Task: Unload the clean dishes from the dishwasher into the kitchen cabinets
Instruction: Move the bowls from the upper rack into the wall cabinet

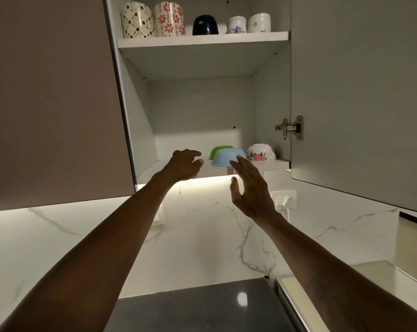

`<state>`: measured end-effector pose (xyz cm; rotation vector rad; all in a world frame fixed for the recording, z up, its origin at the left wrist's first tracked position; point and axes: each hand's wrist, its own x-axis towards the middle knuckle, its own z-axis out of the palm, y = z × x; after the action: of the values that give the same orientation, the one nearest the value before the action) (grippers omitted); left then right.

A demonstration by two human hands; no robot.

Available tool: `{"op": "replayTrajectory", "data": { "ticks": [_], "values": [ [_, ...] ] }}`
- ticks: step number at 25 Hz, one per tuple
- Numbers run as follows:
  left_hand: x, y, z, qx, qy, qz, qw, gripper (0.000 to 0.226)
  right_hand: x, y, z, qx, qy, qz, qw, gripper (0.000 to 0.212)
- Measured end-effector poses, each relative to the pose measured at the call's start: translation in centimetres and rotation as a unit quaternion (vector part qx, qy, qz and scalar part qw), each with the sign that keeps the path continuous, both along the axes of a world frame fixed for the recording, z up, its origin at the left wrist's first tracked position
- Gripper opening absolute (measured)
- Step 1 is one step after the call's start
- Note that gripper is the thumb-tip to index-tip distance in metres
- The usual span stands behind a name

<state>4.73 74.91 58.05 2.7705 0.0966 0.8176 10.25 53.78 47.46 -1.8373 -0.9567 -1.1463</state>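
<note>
Bowl-shelving step, looks like. Blue bowl [224,159] upside down on shelf [272,166], just past fingertips of right hand [250,188], contact unclear. Right hand flat, wide; left hand [187,165] loosely curled, empty. Next, guessing: dishwasher (unseen) for more.

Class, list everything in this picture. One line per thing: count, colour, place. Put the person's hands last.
Mugs: five, upside down; patterned cream, red-flowered white, dark blue, two white; upper shelf.
Green bowl: one, upside down; lower shelf, behind the blue one.
Blue bowl: one, upside down; lower shelf, near the front.
Flowered bowl: one, white, upside down; lower shelf, right.
Cabinet door: one, grey; open, at right.
Hinge: one, metal; on that door.
Backsplash: white marble; below the cabinet.
Socket: one, white; on the backsplash.
Countertop: dark; bottom centre.
Left hand: fingers loosely curled, empty; at the lower shelf's edge.
Right hand: fingers straight; by the blue bowl, contact unclear.
</note>
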Motion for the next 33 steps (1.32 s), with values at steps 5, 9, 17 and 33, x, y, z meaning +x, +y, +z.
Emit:
{"op": "replayTrajectory", "data": {
  "ticks": [5, 9, 17, 33],
  "values": [
    [-5.5, -2.0, -3.3, 0.016, -0.008, 0.009, 1.0, 0.048, -3.8, -2.6, -1.7, -0.066, 0.058, -0.016, 0.996, 0.052],
    [-9.7, -4.7, -5.8, 0.026, -0.002, 0.026, 0.999, 0.064, -6.3, -5.4, -2.3, -0.101, 0.067, -0.034, 0.992, 0.055],
    [-17.4, -14.3, -11.1, 0.059, 0.076, 0.067, 0.993, 0.075, -12.4, -14.3, -6.7, -0.195, 0.103, -0.018, 0.975, 0.058],
    [-28.5, -30.7, -29.6, -0.005, 0.251, 0.01, 0.968, 0.079, -24.8, -30.2, -22.7, -0.361, 0.282, -0.011, 0.889, 0.074]
  ]
}}
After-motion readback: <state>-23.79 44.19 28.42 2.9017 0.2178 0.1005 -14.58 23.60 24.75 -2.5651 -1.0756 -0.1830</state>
